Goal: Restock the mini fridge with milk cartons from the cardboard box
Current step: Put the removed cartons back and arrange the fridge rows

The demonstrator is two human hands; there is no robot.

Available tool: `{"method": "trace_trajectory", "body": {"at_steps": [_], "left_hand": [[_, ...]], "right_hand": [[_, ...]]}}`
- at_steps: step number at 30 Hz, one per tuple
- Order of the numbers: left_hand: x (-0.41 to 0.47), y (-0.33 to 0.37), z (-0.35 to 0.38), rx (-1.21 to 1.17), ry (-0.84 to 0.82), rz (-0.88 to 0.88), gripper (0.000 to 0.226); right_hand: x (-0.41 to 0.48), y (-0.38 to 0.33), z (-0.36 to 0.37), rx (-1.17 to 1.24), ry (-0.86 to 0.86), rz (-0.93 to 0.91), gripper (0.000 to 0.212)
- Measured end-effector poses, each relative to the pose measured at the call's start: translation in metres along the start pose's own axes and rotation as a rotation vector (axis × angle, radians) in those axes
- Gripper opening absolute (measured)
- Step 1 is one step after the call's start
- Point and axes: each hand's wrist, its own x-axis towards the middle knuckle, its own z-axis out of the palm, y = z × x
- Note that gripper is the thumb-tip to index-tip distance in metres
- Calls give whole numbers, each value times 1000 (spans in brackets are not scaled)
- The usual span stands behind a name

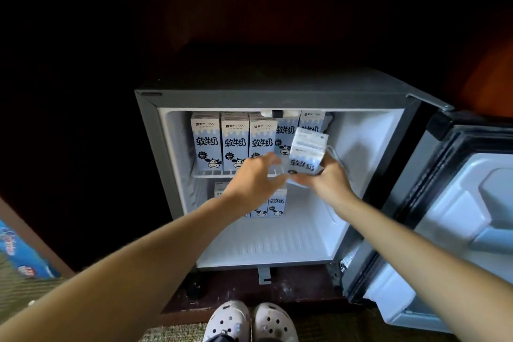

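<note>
White and pale blue fill the upper shelf (211, 174) of the mini fridge (277, 97), where a row of milk cartons (234, 144) stands upright, side by side, printed faces outward. They are packed from the left wall rightward, which leaves the right part of the shelf bare; that gap looks like the reason the carton in hand (306, 154) is held just there, at the right end of the row and a little in front of it.

A few more cartons (276, 204) stand on the fridge floor below, partly hidden by the left forearm. The door (472, 203) hangs open to the right, clear of both arms.

The right hand (329, 179) grips the carton from below and behind, fingers curled closed around its lower part, so the carton tilts with its top leaning back into the fridge (it is blurred, so the exact finger placement is hard to read). My guess is that the low grip keeps the top free to slide under the fridge ceiling.

The left hand (255, 178) holds nothing: its fingers are spread and loosely extended toward the carton's left side, near or perhaps just touching it; I cannot tell which. It seems ready to steady or guide.

At the lower left edge, a blue printed box (25, 255) lies on the floor, possibly the supply box.
</note>
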Motion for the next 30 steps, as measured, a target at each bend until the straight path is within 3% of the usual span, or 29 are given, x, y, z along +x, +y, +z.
{"method": "trace_trajectory", "body": {"at_steps": [2, 6, 16, 19, 26, 30], "left_hand": [[5, -9, 0, 46, 34, -35, 26], [18, -19, 5, 44, 68, -106, 25], [42, -27, 12, -32, -53, -220, 24], [45, -30, 12, -29, -64, -233, 24], [44, -32, 12, -57, -44, -262, 25], [43, -30, 13, -56, -34, -273, 27]], "right_hand": [[11, -1, -4, 40, 0, 34, 48], [29, -4, 1, 135, -69, 93, 45], [53, -3, 9, 178, -261, 195, 47], [51, 4, 14, 113, -209, 143, 54], [40, 23, 29, -230, 37, -1, 16], [34, 24, 33, -346, 92, -61, 15]]}}
